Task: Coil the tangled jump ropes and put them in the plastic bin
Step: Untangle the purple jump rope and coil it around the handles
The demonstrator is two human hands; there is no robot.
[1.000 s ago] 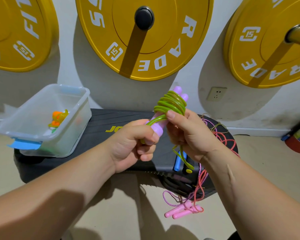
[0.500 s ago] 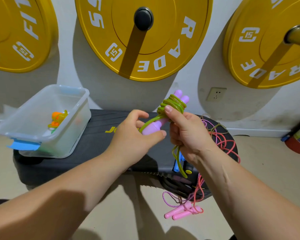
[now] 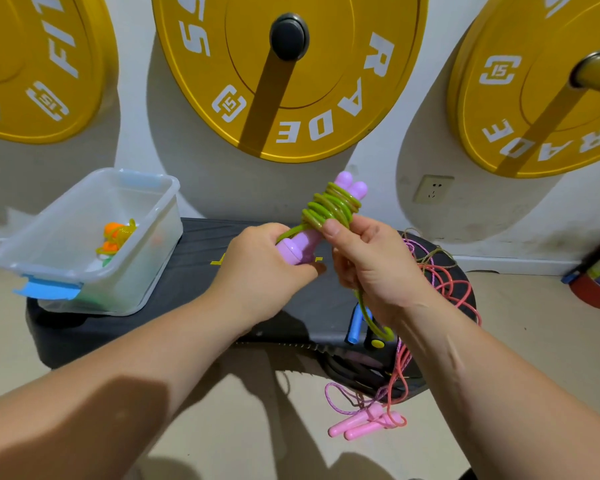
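Head view: left hand [image 3: 260, 271] grips purple handles [image 3: 297, 249]; right hand [image 3: 371, 268] clasps green rope [image 3: 326, 209] wound round them.

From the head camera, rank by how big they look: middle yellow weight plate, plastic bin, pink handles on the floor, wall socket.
Largest first:
middle yellow weight plate
plastic bin
pink handles
wall socket
The handles lie nearer the camera, so the last two are unsure.

The right hand [image 3: 374, 271] covers some green rope [image 3: 329, 209].
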